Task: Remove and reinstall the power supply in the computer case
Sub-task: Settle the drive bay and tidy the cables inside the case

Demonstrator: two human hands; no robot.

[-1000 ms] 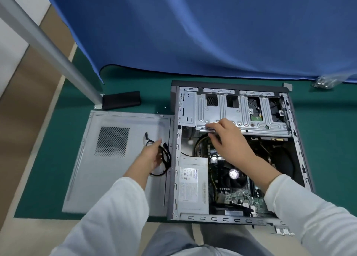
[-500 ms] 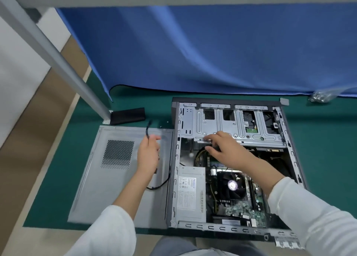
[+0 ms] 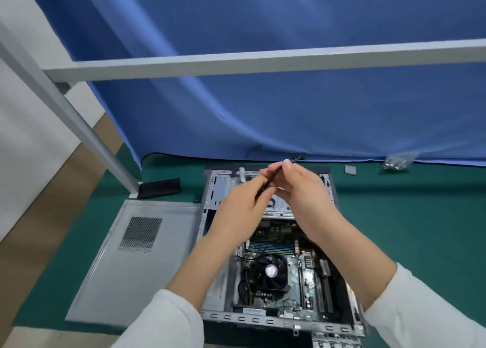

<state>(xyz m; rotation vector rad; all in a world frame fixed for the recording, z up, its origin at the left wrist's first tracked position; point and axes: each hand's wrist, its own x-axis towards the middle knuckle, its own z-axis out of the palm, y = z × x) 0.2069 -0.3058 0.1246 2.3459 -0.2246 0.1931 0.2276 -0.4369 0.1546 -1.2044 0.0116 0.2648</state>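
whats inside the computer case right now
Inside the computer case: a black round fan on a green circuit board, some thin wires, and a metal drive rack at the far end. Both forearms and hands cover the left wall and part of the rack.

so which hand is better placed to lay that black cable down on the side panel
Left, probably: the left hand grips the black cable low and is nearer the side panel; the right hand would have to cross the case.
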